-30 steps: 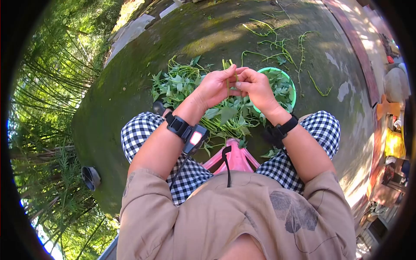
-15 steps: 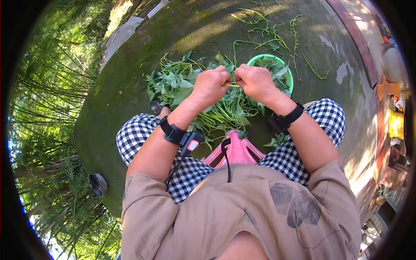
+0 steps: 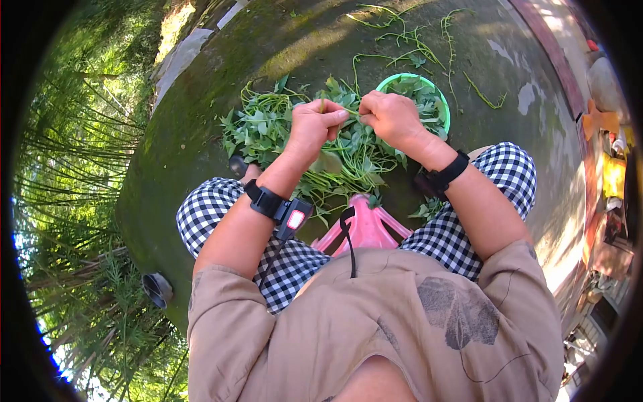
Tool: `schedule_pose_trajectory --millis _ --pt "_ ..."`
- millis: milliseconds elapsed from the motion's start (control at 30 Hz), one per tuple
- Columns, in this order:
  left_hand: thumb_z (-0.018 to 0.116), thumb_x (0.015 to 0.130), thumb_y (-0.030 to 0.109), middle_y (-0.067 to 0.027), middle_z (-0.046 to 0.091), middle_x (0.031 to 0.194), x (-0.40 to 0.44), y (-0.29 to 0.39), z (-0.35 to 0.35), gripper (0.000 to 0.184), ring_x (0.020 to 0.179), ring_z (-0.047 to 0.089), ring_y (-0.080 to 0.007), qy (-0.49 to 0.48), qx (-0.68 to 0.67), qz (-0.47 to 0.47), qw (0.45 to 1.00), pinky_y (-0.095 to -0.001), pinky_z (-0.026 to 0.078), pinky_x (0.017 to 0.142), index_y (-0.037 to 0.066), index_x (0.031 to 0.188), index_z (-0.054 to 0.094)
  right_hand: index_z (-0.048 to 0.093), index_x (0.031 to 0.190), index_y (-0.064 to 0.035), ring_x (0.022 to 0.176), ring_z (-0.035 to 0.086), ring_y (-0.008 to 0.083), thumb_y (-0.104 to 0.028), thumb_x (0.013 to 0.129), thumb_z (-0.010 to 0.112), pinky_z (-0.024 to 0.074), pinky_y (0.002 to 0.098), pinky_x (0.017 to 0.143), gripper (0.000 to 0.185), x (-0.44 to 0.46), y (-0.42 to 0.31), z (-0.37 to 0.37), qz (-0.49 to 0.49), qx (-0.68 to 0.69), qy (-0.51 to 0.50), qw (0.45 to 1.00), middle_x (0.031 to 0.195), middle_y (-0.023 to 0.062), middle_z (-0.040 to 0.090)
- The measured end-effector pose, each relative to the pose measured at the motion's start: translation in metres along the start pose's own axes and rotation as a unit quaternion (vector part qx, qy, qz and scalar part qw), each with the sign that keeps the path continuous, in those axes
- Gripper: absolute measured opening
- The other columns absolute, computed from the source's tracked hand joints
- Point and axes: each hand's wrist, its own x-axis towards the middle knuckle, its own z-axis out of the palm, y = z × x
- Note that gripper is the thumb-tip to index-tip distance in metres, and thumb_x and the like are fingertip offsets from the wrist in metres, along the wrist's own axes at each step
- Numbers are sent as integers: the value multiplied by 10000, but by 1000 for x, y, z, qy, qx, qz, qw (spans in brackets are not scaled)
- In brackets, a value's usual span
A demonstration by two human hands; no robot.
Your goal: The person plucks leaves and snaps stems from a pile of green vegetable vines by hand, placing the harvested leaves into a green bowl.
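Observation:
My left hand (image 3: pixel 313 130) is closed on a thin green leaf stem, its thumb stretched toward the right. Beside it, my right hand (image 3: pixel 394 119) pinches the other end of the stem (image 3: pixel 352 112), which spans the short gap between them. A pale leaf (image 3: pixel 327 162) shows just below my left hand; whether it joins the stem I cannot tell. Under both hands spreads a heap of leafy green vines (image 3: pixel 258 130), partly hidden by my wrists. Behind my right hand stands a green-rimmed basin (image 3: pixel 447 110) with leaves in it.
Stripped vine stalks (image 3: pixel 450 50) lie on the mossy concrete floor (image 3: pixel 194 141) beyond the basin. A pink plastic stool (image 3: pixel 365 224) is between my knees. A grey pipe end (image 3: pixel 157 289) sits at the left, near bushes. Household items line the right edge.
My left hand has turned, its thumb now pointing right, and moved slightly left. My right hand has shifted up a little. The stem between them now slants instead of lying level.

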Motion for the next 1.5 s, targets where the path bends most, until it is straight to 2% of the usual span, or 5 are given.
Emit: schedule_pose_trajectory --millis 500,700,1200,1300,1500 --pt "558 960 136 -171 700 916 24 30 -65 111 550 548 -92 115 -265 39 957 -194 350 398 33 993 583 664 783 -91 832 628 321 -191 722 702 485 437 708 123 -8 18 3 59 -20 -36 997 853 75 645" --pt "590 897 85 18 568 673 1 44 -41 270 485 415 -25 -21 65 40 997 -176 282 415 49 1159 645 660 789 -89 802 630 320 -191 721 699 483 431 690 128 -5 22 -2 33 35 -18 999 826 75 643" --pt "661 855 155 55 481 562 -5 10 -6 115 480 377 -26 -71 88 -14 994 -206 260 442 47 814 661 658 825 -61 739 653 326 -195 749 699 499 406 650 160 -1 2 13 28 160 -17 987 781 129 678" --pt "662 829 155 51 478 558 -4 10 -7 107 479 378 -30 -82 83 -13 993 -213 262 442 49 810 656 633 864 0 653 606 141 -39 753 689 464 284 609 131 -1 -2 12 11 202 -12 979 725 81 648" --pt "661 798 129 43 473 546 -4 7 -8 92 463 376 -40 -97 99 -11 990 -223 262 430 45 761 651 653 873 -8 665 583 73 -15 793 676 448 231 592 83 1 -11 -3 43 352 -8 935 718 -16 618"
